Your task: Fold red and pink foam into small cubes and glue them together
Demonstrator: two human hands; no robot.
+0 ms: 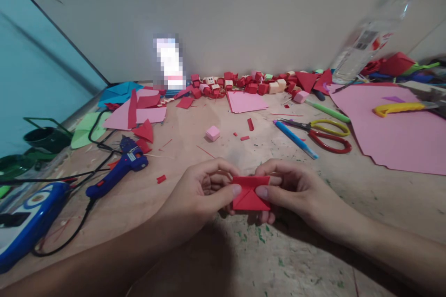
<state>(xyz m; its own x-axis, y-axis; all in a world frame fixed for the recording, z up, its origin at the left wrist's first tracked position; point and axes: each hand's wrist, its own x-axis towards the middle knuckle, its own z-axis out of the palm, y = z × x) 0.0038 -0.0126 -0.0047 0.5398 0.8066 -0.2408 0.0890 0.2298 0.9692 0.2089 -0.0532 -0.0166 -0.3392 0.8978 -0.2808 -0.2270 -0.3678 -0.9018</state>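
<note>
A small folded piece of red paper is held up in front of me between both hands. Diagonal creases run across its face, and a folded band lies along its top. My left hand pinches its left side, thumb on the front and fingers behind. On the right side my right hand grips it the same way. Parts of the fingers are hidden behind the paper. Beyond the hands, a small pink paper cube sits on the wooden table.
Several small red and cream paper cubes line the wall. To the left lie a blue glue gun and cables. At right are scissors, a blue pen, pink sheets, a yellow cutter and a plastic bottle. A lit phone leans behind.
</note>
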